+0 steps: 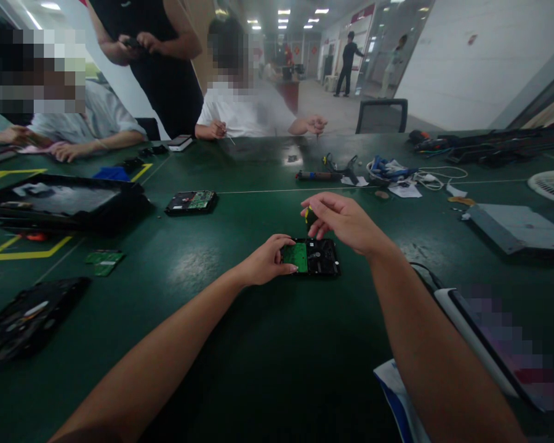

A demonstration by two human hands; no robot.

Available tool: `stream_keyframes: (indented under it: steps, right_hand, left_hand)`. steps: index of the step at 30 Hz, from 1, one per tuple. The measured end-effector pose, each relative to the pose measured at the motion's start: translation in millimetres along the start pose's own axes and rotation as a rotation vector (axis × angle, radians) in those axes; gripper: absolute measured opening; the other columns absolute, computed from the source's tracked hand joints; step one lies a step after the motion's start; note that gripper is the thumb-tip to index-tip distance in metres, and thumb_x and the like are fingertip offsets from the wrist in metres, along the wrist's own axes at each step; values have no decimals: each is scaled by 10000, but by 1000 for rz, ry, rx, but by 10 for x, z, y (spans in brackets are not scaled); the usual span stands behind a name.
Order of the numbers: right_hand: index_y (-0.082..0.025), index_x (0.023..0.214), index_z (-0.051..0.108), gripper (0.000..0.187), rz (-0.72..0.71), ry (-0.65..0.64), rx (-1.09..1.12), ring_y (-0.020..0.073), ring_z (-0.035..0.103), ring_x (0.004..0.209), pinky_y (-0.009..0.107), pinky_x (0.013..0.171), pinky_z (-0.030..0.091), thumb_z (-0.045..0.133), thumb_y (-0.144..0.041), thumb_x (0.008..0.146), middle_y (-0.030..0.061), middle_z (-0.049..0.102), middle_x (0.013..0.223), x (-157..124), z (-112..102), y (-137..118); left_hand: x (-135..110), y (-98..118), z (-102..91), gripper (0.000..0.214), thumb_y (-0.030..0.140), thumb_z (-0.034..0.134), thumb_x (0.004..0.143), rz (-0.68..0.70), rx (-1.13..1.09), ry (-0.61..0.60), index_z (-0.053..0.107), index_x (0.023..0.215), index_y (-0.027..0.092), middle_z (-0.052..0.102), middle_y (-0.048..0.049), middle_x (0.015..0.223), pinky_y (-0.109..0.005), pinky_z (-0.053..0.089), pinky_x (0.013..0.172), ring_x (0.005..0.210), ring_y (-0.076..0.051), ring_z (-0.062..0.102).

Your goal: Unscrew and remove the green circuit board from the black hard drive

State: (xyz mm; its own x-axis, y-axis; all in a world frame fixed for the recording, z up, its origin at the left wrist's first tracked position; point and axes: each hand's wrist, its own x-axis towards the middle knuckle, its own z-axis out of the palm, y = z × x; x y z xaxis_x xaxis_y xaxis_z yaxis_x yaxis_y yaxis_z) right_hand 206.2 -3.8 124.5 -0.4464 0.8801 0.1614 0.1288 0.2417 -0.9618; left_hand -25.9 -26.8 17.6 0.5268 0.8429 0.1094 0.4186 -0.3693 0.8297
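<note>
A black hard drive (321, 257) with a green circuit board (296, 256) on its left part lies on the dark green table (268, 344). My left hand (268, 261) grips the drive's left end, fingers curled over the board. My right hand (341, 220) hovers just above the drive's top edge, fingers pinched round a small tool with a yellow and black handle (309, 216). The tool's tip is hidden.
A second drive (191, 202) lies further left, loose green boards (104, 261) nearer the left edge, a black tray (60, 203) behind them. Tools and cables (388, 171) lie at the back right, a grey metal cover (517, 226) at right. Other people sit and stand across the table.
</note>
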Motion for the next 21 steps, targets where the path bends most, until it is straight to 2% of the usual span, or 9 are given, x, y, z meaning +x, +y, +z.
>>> stream_keyframes:
  steps: [4,9,12,16,21]
  right_hand:
    - [-210,1138,694,285,20,7,23,122,681,652,248,533,545,568,-426,1001,62,702,1006,9,-12,13]
    - [-202,996,693,269,-49,71,-131,108,605,622,217,485,471,683,-464,932,20,675,830,-3,-36,1]
    - [-200,956,647,271,-39,83,-97,110,613,634,222,495,477,708,-460,912,33,700,877,-6,-29,-7]
    - [-222,1070,645,249,-24,40,-40,106,631,647,232,511,495,669,-433,941,50,720,1036,-3,-18,-9]
    - [-232,1153,687,316,25,26,-21,130,645,669,272,590,544,555,-479,1005,40,671,902,14,-29,26]
  left_hand:
    - [3,-25,6,635,359,795,820,3,-4,-1,527,1380,223,437,-142,1467,-328,535,704,771,-123,547]
    - [0,-17,-5,621,349,792,826,3,0,-8,530,1378,239,447,-130,1454,-327,538,707,782,-128,550]
    - [0,-10,-12,622,348,795,824,-6,7,-10,533,1376,237,443,-135,1466,-330,539,710,776,-125,547]
    - [5,-14,-13,636,358,802,817,-8,5,-20,529,1378,233,442,-138,1469,-333,542,713,763,-119,545]
    - [-3,18,-14,628,344,790,827,-12,9,-17,523,1384,236,445,-138,1466,-342,542,726,772,-125,549]
